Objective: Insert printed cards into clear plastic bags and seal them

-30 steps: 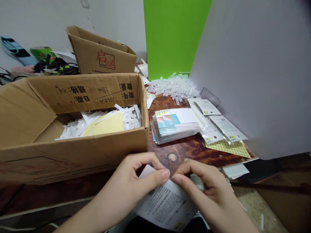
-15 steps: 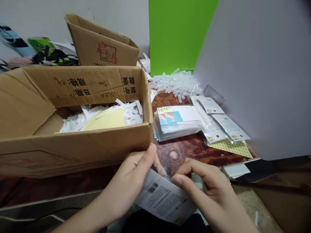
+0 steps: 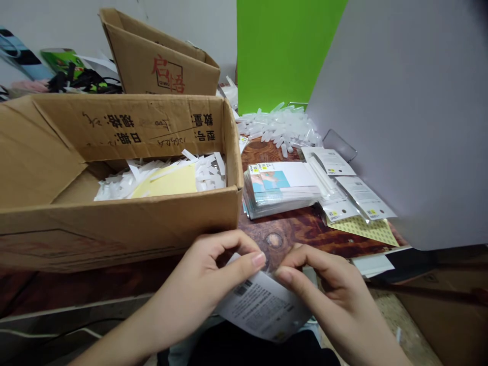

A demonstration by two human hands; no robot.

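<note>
Evidently, the barcoded packet [image 3: 267,312] at lower centre hangs over the dark lap [image 3: 259,351], its top edge pinched by the left hand [image 3: 217,269] and right hand [image 3: 328,284]; uneven pulling could tear it or slip it loose. Beyond, a stray knuckle could topple the sleeved-card stack [image 3: 282,198] right of centre.
</note>
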